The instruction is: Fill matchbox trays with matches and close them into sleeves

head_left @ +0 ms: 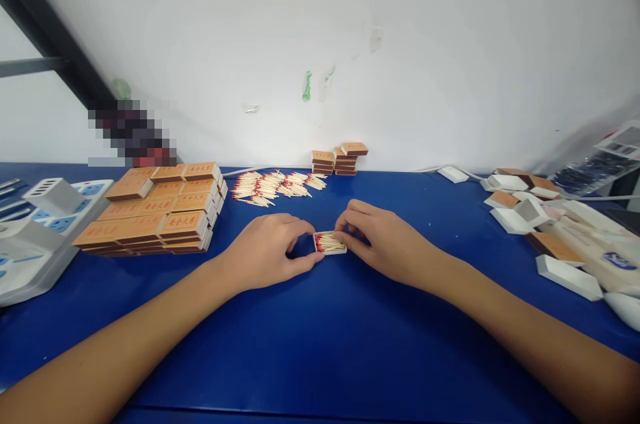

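Note:
A small white matchbox tray (pixel 338 252) full of red-tipped matches (pixel 327 243) lies on the blue table between my hands. Thumb and forefinger of my left hand (pixel 273 247) grip its left end. At the right end, the fingers of my right hand (pixel 375 234) are closed together on the tray, touching the match ends; the exact contact is partly hidden. Behind my left hand, loose matches (pixel 275 185) lie spread in a pile. To the left stands a large stack of orange-brown matchboxes (pixel 160 207).
Against the wall stand two small stacks of matchboxes (pixel 345 161). On the right lie white trays (pixel 570 276), brown sleeves (pixel 553 248) and a plastic packet (pixel 607 244). A power strip (pixel 55 257) with plugs sits at far left. A white cable runs along the wall.

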Demonstrator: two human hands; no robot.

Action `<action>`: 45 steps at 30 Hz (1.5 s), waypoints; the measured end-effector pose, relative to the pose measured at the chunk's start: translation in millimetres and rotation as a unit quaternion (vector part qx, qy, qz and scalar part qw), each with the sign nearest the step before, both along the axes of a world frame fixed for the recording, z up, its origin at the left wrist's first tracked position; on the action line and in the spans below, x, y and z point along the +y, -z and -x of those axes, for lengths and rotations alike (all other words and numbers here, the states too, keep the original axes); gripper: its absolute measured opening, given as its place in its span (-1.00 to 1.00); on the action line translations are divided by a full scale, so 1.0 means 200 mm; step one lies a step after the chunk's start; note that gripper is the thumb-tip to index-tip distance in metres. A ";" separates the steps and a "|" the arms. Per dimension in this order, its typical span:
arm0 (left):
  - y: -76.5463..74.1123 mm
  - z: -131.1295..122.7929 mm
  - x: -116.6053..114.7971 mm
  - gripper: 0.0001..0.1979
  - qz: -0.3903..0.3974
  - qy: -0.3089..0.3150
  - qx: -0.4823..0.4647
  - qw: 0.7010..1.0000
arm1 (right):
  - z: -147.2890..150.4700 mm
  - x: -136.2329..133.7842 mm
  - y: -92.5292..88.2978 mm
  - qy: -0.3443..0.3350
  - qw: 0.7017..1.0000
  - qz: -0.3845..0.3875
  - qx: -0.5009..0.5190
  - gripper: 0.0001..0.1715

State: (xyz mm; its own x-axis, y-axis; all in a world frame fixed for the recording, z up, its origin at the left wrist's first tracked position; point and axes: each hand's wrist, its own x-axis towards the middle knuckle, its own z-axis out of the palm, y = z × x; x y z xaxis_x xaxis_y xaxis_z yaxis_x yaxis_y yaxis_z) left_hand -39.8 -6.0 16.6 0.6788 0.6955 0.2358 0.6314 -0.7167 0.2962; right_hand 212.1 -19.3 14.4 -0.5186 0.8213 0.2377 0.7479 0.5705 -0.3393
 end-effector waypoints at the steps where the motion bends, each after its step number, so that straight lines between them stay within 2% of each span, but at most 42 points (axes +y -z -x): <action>1: 0.00 0.00 0.00 -0.67 0.001 0.000 0.000 1.000 | 0.00 0.00 0.00 0.000 1.000 0.001 -0.003 -0.84; 7: 0.00 0.00 0.00 -0.66 0.011 0.002 0.001 1.000 | 0.01 0.01 0.01 0.013 1.000 -0.003 -0.008 -0.84; 17: 0.00 0.00 0.00 -0.66 0.007 0.006 0.006 1.000 | 0.01 -0.01 0.00 -0.002 1.000 0.004 0.011 -0.85; 22: 0.00 0.00 0.00 -0.65 0.014 0.002 0.011 1.000 | 0.01 -0.01 -0.01 0.028 1.000 0.004 0.002 -0.90; 25: -0.01 0.00 -0.01 -0.65 0.017 0.001 0.009 1.000 | 0.02 -0.01 -0.01 0.054 0.998 0.034 0.019 -0.90; 31: 0.00 0.00 0.00 -0.65 0.010 0.007 0.008 1.000 | 0.04 -0.02 -0.01 0.077 0.978 0.152 0.117 -0.87; 36: 0.00 0.00 0.00 -0.64 0.007 0.009 0.009 1.000 | 0.03 -0.01 -0.01 0.077 0.975 0.162 0.135 -0.83; 45: 0.00 0.00 0.00 -0.67 0.010 0.010 0.010 1.000 | 0.05 -0.01 0.00 0.096 0.972 0.162 0.142 -0.88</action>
